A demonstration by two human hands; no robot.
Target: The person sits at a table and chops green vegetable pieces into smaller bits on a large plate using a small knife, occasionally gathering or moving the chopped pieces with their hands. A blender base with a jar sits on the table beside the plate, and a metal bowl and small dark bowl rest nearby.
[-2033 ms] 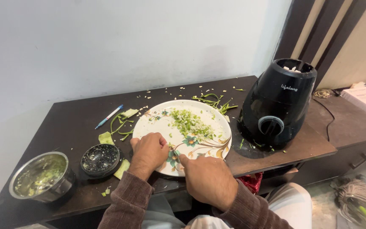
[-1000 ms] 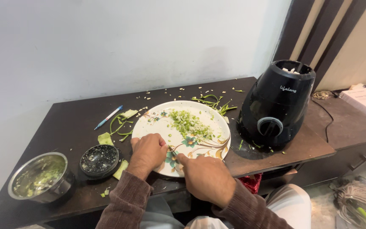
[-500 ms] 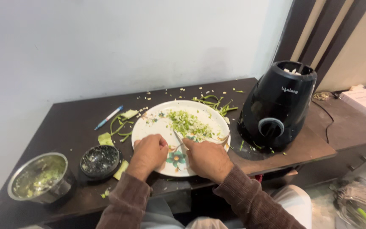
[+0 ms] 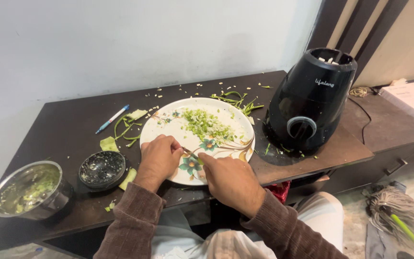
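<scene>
Your left hand [image 4: 158,160] rests curled on the near edge of the floral plate [image 4: 166,125], its grip bunched on something small and green that you are pinning against the plate; what exactly it clasps is hidden under the fingers. Your right hand [image 4: 231,180] is clenched round a small knife [image 4: 191,154] whose blade runs across to meet the left fingertips, over the flower pattern at the plate's near side.

A good share of the cutting looks done, judging by the plate: a loose heap of chopped green pieces [image 4: 208,124] lies across its middle and far half. Trimmings tell the same story, with green stalks and strings [image 4: 239,101] beyond the plate's far rim beside the black mixer grinder base [image 4: 310,103], and more peel strips [image 4: 126,125] to the left near a blue pen [image 4: 112,119].

What is left seems small, since only the piece under your left fingers remains uncut. On the tabletop [image 4: 49,134] to your left stand a dark round lid [image 4: 102,169] and a steel bowl [image 4: 27,191] holding green scraps
</scene>
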